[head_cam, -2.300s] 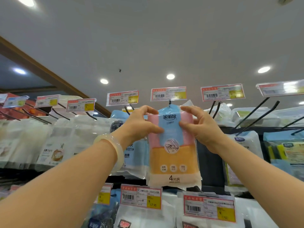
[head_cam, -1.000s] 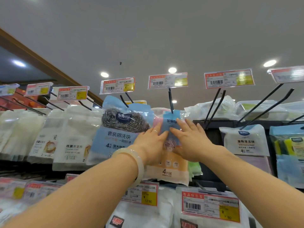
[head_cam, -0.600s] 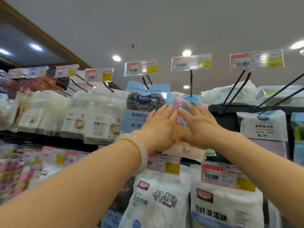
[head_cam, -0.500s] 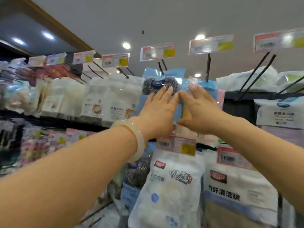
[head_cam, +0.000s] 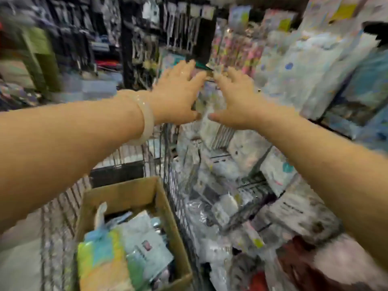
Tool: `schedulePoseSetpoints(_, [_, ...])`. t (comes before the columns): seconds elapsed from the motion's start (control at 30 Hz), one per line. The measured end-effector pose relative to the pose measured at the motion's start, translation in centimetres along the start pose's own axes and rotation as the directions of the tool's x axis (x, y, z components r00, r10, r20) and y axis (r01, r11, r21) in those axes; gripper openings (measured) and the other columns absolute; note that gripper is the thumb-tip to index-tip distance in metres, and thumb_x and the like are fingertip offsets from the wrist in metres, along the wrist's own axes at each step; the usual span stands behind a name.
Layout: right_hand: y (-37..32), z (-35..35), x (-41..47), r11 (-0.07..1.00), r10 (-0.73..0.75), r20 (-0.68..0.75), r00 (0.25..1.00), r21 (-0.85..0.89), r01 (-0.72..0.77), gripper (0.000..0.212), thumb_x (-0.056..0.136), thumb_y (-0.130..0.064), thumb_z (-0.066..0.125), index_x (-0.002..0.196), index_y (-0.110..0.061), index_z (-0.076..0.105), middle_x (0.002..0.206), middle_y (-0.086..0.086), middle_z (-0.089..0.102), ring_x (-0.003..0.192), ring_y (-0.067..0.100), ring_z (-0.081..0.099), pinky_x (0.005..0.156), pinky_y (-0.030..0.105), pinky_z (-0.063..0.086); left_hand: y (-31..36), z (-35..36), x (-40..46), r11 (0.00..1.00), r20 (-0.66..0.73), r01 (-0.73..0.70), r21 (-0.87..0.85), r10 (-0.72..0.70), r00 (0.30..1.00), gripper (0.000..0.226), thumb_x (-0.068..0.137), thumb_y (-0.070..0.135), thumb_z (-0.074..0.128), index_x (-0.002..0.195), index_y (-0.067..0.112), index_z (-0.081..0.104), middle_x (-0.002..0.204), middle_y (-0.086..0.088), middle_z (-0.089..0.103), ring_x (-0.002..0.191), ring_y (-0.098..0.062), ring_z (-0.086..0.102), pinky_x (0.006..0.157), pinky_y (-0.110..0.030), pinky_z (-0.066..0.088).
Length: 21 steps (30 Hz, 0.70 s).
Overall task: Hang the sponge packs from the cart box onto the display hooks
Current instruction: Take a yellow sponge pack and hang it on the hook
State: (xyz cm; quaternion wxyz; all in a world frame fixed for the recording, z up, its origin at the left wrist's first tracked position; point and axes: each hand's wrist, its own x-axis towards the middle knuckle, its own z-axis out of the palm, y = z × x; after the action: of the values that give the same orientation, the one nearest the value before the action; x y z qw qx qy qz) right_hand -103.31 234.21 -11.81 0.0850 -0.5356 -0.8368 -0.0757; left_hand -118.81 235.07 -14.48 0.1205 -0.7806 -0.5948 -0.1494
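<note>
Blurred shop aisle w/ packed display racks, wire cart below, both arms stretched fwd.

Left to right: dark pegboard wall of hanging goods (head_cam: 88,34) at far left; brown cardboard box (head_cam: 144,192) sits in the grey wire cart (head_cam: 172,164), holding soft sponge packs in yellow, green & pale blue (head_cam: 109,255), lower left. Left hand (head_cam: 178,95), pale bangle bracelet (head_cam: 144,120) on wrist, fingers straight & slightly spread, holding nothing. Right hand (head_cam: 233,101) just beside it, fingers loosely spread, also empty; thumbs nearly meet. White & blue plastic-wrapped packs (head_cam: 310,66) hang on the rack at right. Too blurred for finer detail.
</note>
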Motion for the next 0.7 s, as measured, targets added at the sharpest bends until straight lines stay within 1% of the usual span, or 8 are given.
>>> schedulePoseSetpoints(0.07, [-3.3, 6.6, 0.4, 0.996, -0.023, 0.163, 0.986, 0.089, 0.009, 0.091, 0.08, -0.046, 0.064, 0.148, -0.019, 0.01, 0.157, 0.016, 0.0, 0.145, 0.034, 0.0, 0.118, 0.046, 0.012, -3.6, 4.4, -4.1, 0.995, 0.124, 0.103, -0.014, -0.1, 0.987, 0.098, 0.076, 0.056, 0.059, 0.149, 0.017, 0.006, 0.157, -0.019, 0.002, 0.144, -0.035, 0.004, 0.117, -0.049, 0.013])
schedulePoseSetpoints(0.13, [-6.6, 13.2, -0.1, 0.988, -0.065, 0.318, 0.946, 0.153, 0.016, 0.09, 0.081, -0.045, 0.063, 0.148, -0.021, 0.008, 0.158, 0.015, -0.003, 0.145, 0.033, -0.002, 0.118, 0.046, 0.011, -6.4, 8.7, -8.7, 0.973, 0.265, 0.228, -0.03, -0.213, 0.94, 0.098, 0.076, 0.056, 0.06, 0.149, 0.019, 0.005, 0.157, -0.017, 0.0, 0.145, -0.034, 0.002, 0.117, -0.048, 0.012])
schedulePoseSetpoints(0.27, [-12.0, 24.2, -2.8, 0.967, -0.157, 0.542, 0.826, 0.254, 0.017, 0.09, 0.082, -0.043, 0.062, 0.149, -0.019, 0.007, 0.158, 0.013, -0.005, 0.145, 0.033, -0.003, 0.119, 0.046, 0.009, -9.5, 16.1, -17.6, 0.86, 0.482, 0.506, -0.066, -0.417, 0.77, 0.096, 0.078, 0.053, 0.062, 0.149, 0.021, 0.005, 0.158, -0.014, -0.001, 0.145, -0.031, 0.0, 0.117, -0.045, 0.011])
schedulePoseSetpoints(0.33, [-14.0, 28.5, -4.3, 0.959, -0.178, 0.62, 0.764, 0.282, -0.006, 0.089, 0.083, -0.043, 0.061, 0.149, -0.018, 0.007, 0.158, 0.014, -0.005, 0.145, 0.033, -0.001, 0.118, 0.045, 0.012, -10.1, 18.9, -21.6, 0.796, 0.561, 0.602, -0.062, -0.471, 0.681, 0.095, 0.079, 0.052, 0.061, 0.148, 0.017, 0.006, 0.157, -0.015, 0.001, 0.145, -0.032, 0.002, 0.116, -0.041, 0.011])
schedulePoseSetpoints(0.4, [-15.7, 32.0, -5.5, 0.949, -0.191, 0.689, 0.7, 0.311, -0.046, 0.087, 0.084, -0.042, 0.059, 0.149, -0.016, 0.007, 0.158, 0.016, -0.001, 0.145, 0.034, 0.002, 0.117, 0.044, 0.015, -10.1, 21.2, -25.4, 0.739, 0.611, 0.669, -0.086, -0.491, 0.621, 0.095, 0.079, 0.048, 0.062, 0.148, 0.015, 0.006, 0.156, -0.015, 0.007, 0.143, -0.032, 0.01, 0.115, -0.037, 0.013])
schedulePoseSetpoints(0.53, [-17.9, 37.1, -7.8, 0.879, -0.209, 0.777, 0.594, 0.415, -0.233, 0.078, 0.086, -0.034, 0.061, 0.145, -0.005, 0.019, 0.15, 0.018, 0.028, 0.137, 0.032, 0.03, 0.106, 0.035, 0.031, -9.2, 25.2, -31.1, 0.559, 0.683, 0.821, -0.118, -0.554, 0.476, 0.079, 0.079, 0.038, 0.063, 0.144, 0.014, 0.024, 0.145, -0.012, 0.032, 0.134, -0.03, 0.028, 0.107, -0.034, 0.027])
schedulePoseSetpoints(0.6, [-18.8, 39.0, -9.3, 0.798, -0.174, 0.817, 0.549, 0.444, -0.407, 0.074, 0.085, -0.033, 0.063, 0.142, -0.004, 0.024, 0.145, 0.015, 0.038, 0.132, 0.03, 0.039, 0.101, 0.034, 0.037, -8.2, 26.5, -33.0, 0.441, 0.685, 0.887, -0.138, -0.604, 0.408, 0.069, 0.077, 0.031, 0.065, 0.137, 0.014, 0.036, 0.138, -0.01, 0.042, 0.129, -0.028, 0.036, 0.104, -0.033, 0.032])
schedulePoseSetpoints(0.7, [-20.0, 41.3, -11.3, 0.656, -0.118, 0.854, 0.506, 0.45, -0.606, 0.061, 0.083, -0.03, 0.065, 0.132, -0.005, 0.038, 0.128, 0.01, 0.054, 0.117, 0.027, 0.053, 0.093, 0.033, 0.044, -6.5, 27.8, -34.5, 0.218, 0.688, 0.965, -0.147, -0.678, 0.259, 0.068, 0.072, 0.024, 0.07, 0.131, 0.012, 0.039, 0.13, -0.011, 0.046, 0.122, -0.029, 0.041, 0.098, -0.033, 0.036])
